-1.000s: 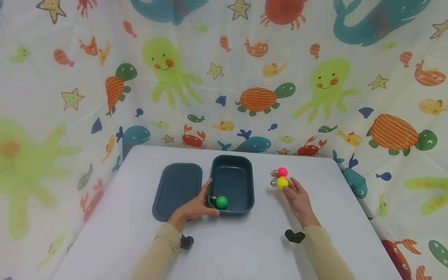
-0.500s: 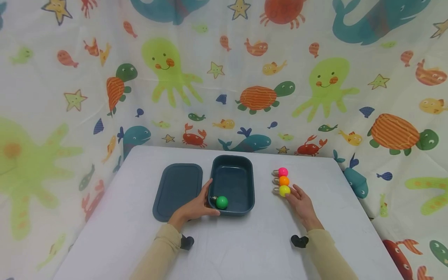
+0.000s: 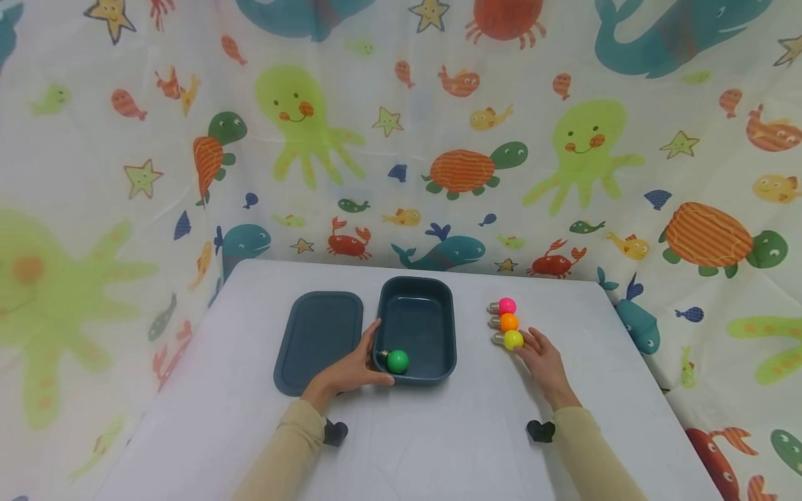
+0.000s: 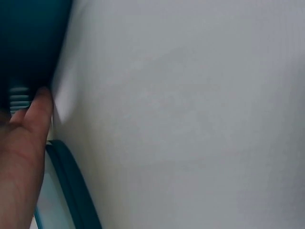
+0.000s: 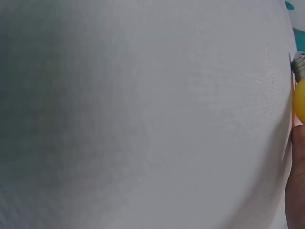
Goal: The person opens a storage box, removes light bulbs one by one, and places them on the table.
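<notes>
My left hand (image 3: 351, 369) holds the near left corner of a dark blue-green rectangular box (image 3: 448, 327), thumb along its front wall and fingers at its left side. In the left wrist view the thumb lies against the box wall (image 4: 33, 38). Inside the box, in its near left corner, lies a green light bulb (image 3: 397, 361). With thumb and fingertips my right hand (image 3: 546, 365) pinches the round end of a yellow light bulb (image 3: 513, 339), its metal base toward the box. Just beyond it lie an orange bulb (image 3: 509, 322) and a pink bulb (image 3: 507, 306) in a row.
A flat dark lid (image 3: 319, 341) lies left of the box, partly under the left forearm in this view. The white table (image 3: 438, 445) ends at the back before a curtain (image 3: 388, 83) printed with sea animals.
My right hand has brought the yellow bulb toward me and slightly right, uncovering the orange bulb behind it. The left hand and box have stayed in place.
</notes>
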A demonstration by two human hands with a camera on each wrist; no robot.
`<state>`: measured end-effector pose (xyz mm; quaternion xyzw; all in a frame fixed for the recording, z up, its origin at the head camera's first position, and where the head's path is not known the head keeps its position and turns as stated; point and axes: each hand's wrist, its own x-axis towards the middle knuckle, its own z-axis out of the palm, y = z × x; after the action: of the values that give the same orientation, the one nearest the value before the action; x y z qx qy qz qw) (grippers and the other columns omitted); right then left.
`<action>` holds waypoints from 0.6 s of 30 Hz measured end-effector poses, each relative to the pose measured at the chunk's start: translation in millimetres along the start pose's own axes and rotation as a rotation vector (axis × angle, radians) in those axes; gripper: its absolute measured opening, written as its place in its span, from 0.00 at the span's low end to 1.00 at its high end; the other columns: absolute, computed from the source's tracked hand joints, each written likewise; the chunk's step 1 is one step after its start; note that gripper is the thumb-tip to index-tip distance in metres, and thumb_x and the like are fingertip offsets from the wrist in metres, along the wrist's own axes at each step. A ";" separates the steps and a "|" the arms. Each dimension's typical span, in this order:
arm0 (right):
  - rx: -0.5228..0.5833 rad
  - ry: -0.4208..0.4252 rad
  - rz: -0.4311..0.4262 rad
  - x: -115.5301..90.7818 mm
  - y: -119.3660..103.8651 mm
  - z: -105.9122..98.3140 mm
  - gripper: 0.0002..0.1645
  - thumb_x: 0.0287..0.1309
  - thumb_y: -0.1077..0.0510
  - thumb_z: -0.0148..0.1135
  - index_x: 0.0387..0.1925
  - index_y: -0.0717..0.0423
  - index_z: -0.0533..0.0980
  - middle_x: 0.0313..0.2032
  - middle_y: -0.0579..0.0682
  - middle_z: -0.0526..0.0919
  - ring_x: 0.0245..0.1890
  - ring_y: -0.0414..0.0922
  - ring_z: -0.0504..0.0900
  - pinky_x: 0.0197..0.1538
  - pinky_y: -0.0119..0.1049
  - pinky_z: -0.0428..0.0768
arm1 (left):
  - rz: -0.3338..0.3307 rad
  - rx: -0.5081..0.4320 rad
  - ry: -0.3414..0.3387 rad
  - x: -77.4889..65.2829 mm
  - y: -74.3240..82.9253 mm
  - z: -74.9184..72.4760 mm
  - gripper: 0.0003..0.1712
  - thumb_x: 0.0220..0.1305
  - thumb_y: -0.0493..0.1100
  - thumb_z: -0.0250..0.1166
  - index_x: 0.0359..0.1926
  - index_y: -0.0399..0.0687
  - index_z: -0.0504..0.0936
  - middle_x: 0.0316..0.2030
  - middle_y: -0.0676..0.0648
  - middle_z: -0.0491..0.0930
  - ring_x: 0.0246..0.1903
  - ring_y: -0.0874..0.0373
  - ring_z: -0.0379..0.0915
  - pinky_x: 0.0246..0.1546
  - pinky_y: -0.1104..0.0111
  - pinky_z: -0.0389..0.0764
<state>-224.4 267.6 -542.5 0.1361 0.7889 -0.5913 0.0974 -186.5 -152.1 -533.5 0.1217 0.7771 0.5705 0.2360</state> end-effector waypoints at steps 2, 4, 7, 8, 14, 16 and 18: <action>0.002 0.006 0.001 0.8 -0.2 0.0 0.48 0.67 0.51 0.60 0.77 0.53 0.43 0.72 0.55 0.60 0.69 0.50 0.64 0.67 0.41 0.65 | -0.003 -0.002 -0.002 0.1 -0.2 -0.1 0.71 0.52 0.49 0.77 0.76 0.69 0.28 0.77 0.44 0.28 0.75 0.46 0.38 0.71 0.52 0.52; 0.004 0.015 0.001 1.1 -0.8 -1.1 0.48 0.67 0.50 0.60 0.77 0.52 0.44 0.72 0.53 0.61 0.70 0.49 0.64 0.67 0.40 0.65 | 0.000 -0.003 -0.003 0.0 0.2 0.1 0.71 0.52 0.49 0.77 0.76 0.68 0.28 0.77 0.43 0.28 0.75 0.45 0.38 0.71 0.51 0.52; 0.009 0.036 -0.004 0.7 -4.5 -4.0 0.47 0.68 0.49 0.58 0.77 0.52 0.44 0.72 0.52 0.61 0.70 0.48 0.63 0.66 0.39 0.65 | 0.000 0.003 -0.002 -0.4 1.5 0.4 0.70 0.53 0.49 0.76 0.76 0.68 0.28 0.77 0.43 0.28 0.75 0.45 0.38 0.70 0.52 0.52; 0.018 0.046 -0.009 0.3 -6.8 -5.3 0.46 0.69 0.49 0.57 0.77 0.52 0.44 0.72 0.52 0.61 0.70 0.48 0.63 0.67 0.39 0.65 | 0.002 0.004 0.000 -0.6 2.0 0.5 0.70 0.53 0.48 0.76 0.76 0.68 0.28 0.77 0.43 0.28 0.75 0.45 0.39 0.70 0.51 0.53; 0.033 0.117 -0.042 -0.8 -30.8 -7.4 0.50 0.64 0.38 0.58 0.77 0.49 0.47 0.72 0.49 0.62 0.70 0.46 0.62 0.67 0.39 0.64 | 0.001 0.010 0.008 -1.1 2.3 0.3 0.70 0.53 0.48 0.76 0.76 0.68 0.29 0.77 0.42 0.29 0.74 0.44 0.40 0.70 0.50 0.54; 0.025 0.122 -0.068 0.5 -40.9 -5.3 0.53 0.60 0.33 0.59 0.77 0.47 0.49 0.72 0.48 0.62 0.70 0.45 0.62 0.68 0.39 0.63 | 0.001 0.006 0.008 -1.2 2.0 0.1 0.70 0.53 0.47 0.76 0.76 0.68 0.29 0.77 0.42 0.29 0.74 0.44 0.40 0.70 0.50 0.54; 0.032 0.118 -0.098 3.0 -50.8 -2.2 0.54 0.57 0.30 0.59 0.77 0.45 0.50 0.72 0.47 0.62 0.70 0.44 0.62 0.69 0.40 0.63 | 0.002 0.001 0.006 -1.3 1.7 0.1 0.70 0.53 0.47 0.76 0.76 0.67 0.29 0.77 0.42 0.29 0.75 0.44 0.39 0.70 0.50 0.53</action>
<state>-244.0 256.6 -496.8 0.1337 0.7895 -0.5987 0.0196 -185.5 -152.1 -531.7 0.1210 0.7779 0.5708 0.2333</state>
